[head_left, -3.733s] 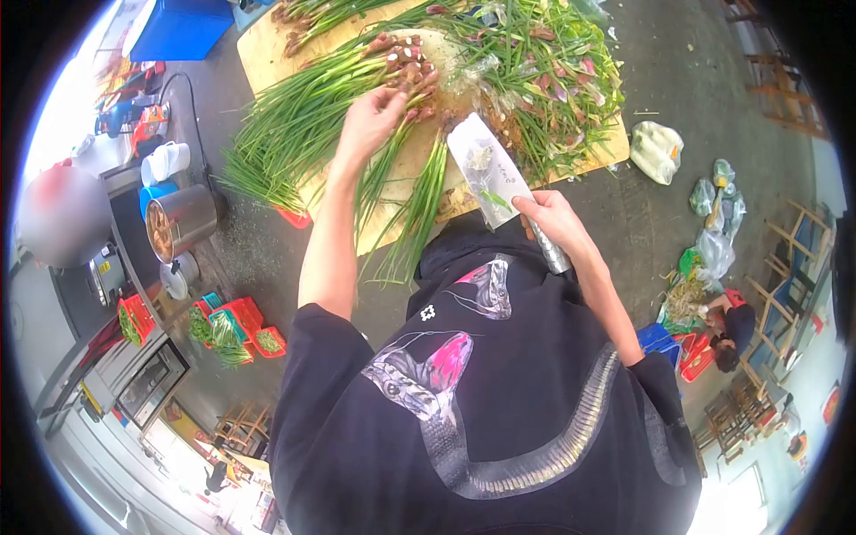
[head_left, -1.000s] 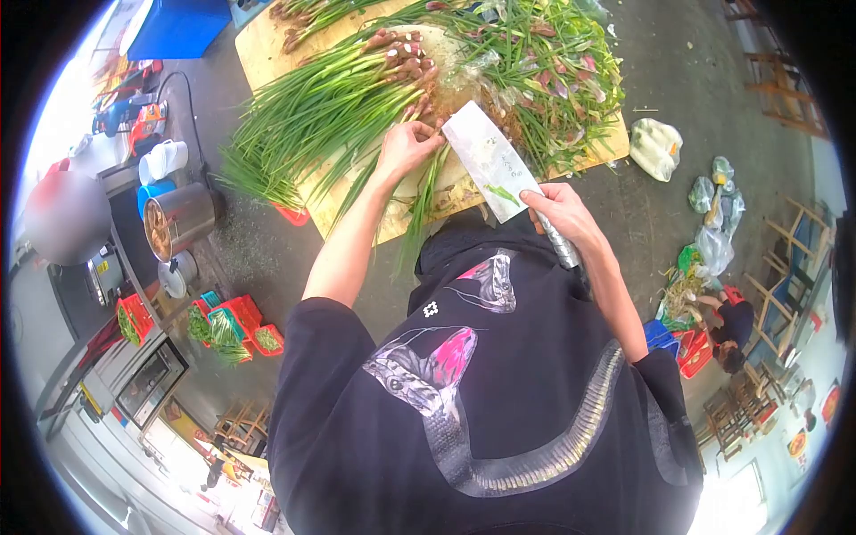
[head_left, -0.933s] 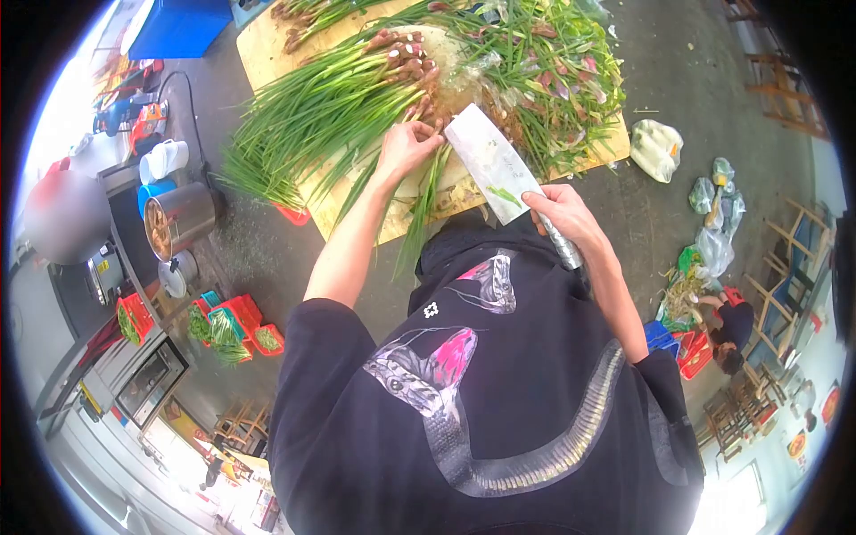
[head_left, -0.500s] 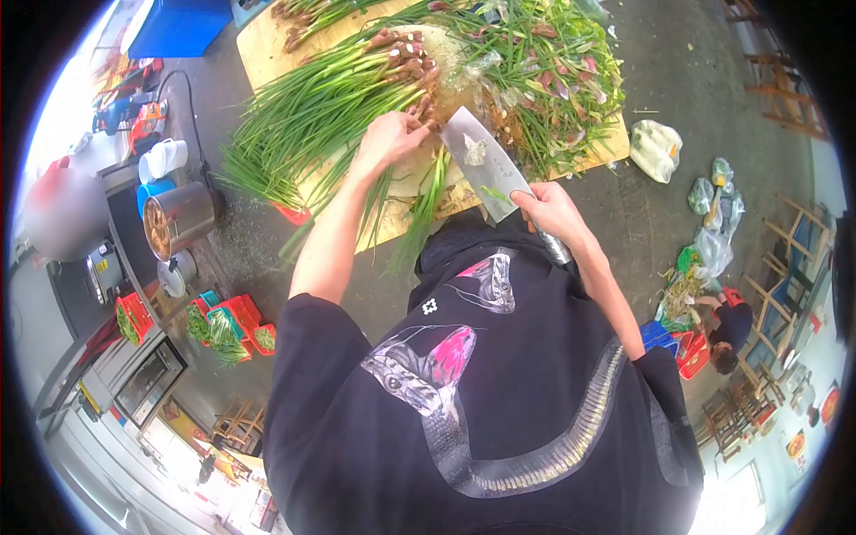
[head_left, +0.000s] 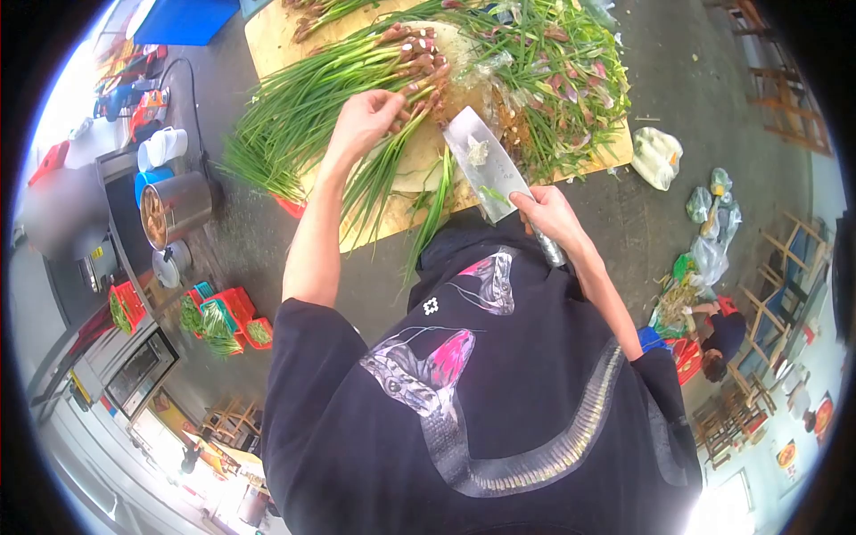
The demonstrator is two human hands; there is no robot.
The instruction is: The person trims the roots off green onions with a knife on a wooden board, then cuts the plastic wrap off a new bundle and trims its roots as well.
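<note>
My left hand (head_left: 364,127) is over the near side of a pile of spring onions (head_left: 312,116), its fingers curled closed at the stems just below the reddish bulbs. The fingertips appear to pinch spring onion stalks there, though the hand partly covers the grip. In my right hand (head_left: 551,218) is a cleaver (head_left: 499,169), held where handle and blade meet. Its broad blade points away from me, the tip near the bulbs, with a pale scrap and a green piece stuck to it. A few separate green stalks (head_left: 434,205) hang over the board's near edge.
A wooden board (head_left: 615,147) carries the onions and a heap of trimmed leaves and skins (head_left: 571,98) on the right. White bag (head_left: 657,159) lies on the floor to the right. A steel pot (head_left: 178,211) and red crates (head_left: 236,308) stand left. A person (head_left: 722,330) crouches at far right.
My left hand has moved left and slightly away from me, off the bulb ends and along the stems. Stalks beneath it have shifted left. The cleaver stays almost where it was.
</note>
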